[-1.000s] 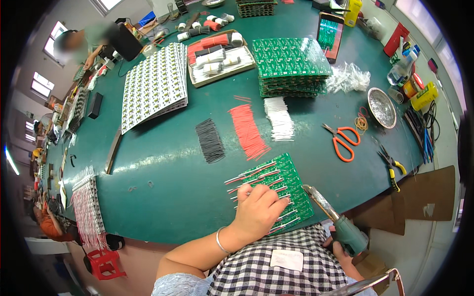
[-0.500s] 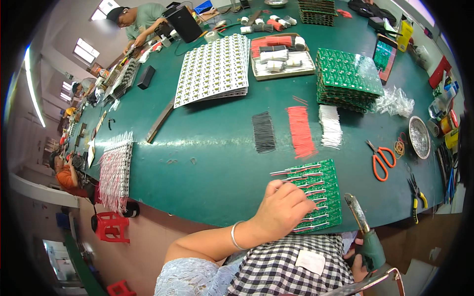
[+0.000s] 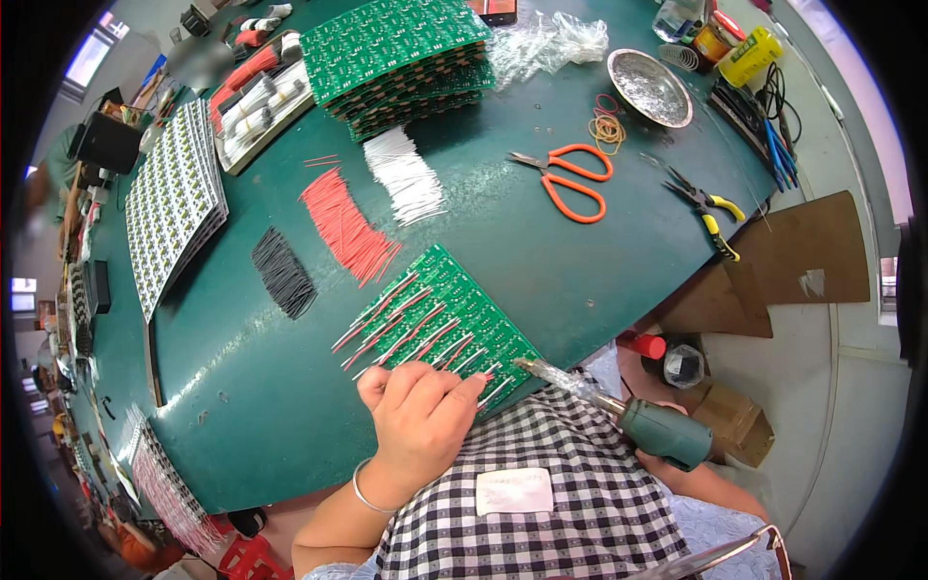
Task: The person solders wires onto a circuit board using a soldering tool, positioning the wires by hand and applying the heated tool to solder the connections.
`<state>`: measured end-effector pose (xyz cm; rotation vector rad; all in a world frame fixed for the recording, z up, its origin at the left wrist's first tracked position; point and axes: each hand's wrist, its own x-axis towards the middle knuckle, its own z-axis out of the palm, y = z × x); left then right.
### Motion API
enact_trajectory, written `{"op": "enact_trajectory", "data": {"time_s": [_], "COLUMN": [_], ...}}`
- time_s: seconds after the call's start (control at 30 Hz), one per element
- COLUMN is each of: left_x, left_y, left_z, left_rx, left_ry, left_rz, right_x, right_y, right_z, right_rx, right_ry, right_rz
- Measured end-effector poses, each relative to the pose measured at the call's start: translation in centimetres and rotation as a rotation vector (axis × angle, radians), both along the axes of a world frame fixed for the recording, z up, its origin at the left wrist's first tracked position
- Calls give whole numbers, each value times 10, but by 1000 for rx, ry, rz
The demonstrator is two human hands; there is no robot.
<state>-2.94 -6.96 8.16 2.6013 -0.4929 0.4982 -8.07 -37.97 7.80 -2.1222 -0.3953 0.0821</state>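
Green and flat, a rectangular circuit board (image 3: 447,324) lies at the near edge of the dark green worktable (image 3: 541,261), with red and white wires fanned across it toward the left. The person's left hand (image 3: 418,416) rests on the board's near edge, fingers curled into a loose fist that pinches thin wire ends against the board. The right hand (image 3: 677,462) is mostly hidden beneath a teal-handled soldering iron (image 3: 619,408), around whose grip it is closed; the iron's silvery tip points left and sits just beside the left fingertips at the board's near corner. A black-and-white checked cloth (image 3: 561,493) covers the person's lap below both hands. Farther out on the table lie three bundles of cut wire: black (image 3: 283,273), red (image 3: 345,224) and white (image 3: 406,175), side by side. Beyond them stands a tall stack of green circuit boards (image 3: 401,53), and to its left a stack of white-faced panels (image 3: 174,198). Orange-handled scissors (image 3: 570,179) lie to the right of the white wires, yellow-handled pliers (image 3: 710,208) lie farther right, and a round metal dish (image 3: 650,87) sits near the far edge.
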Motion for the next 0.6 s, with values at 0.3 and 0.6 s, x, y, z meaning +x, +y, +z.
{"op": "enact_trajectory", "data": {"time_s": [0.3, 0.6], "left_x": [7, 11], "left_y": [-3, -2], "left_z": [-1, -10], "left_rx": [7, -47], "left_ry": [17, -4], "left_rz": [-2, 17], "right_x": [13, 29], "right_y": [13, 31], "right_z": [9, 12], "right_rx": [-61, 52], "right_ry": [39, 23], "right_rz": [28, 62]}}
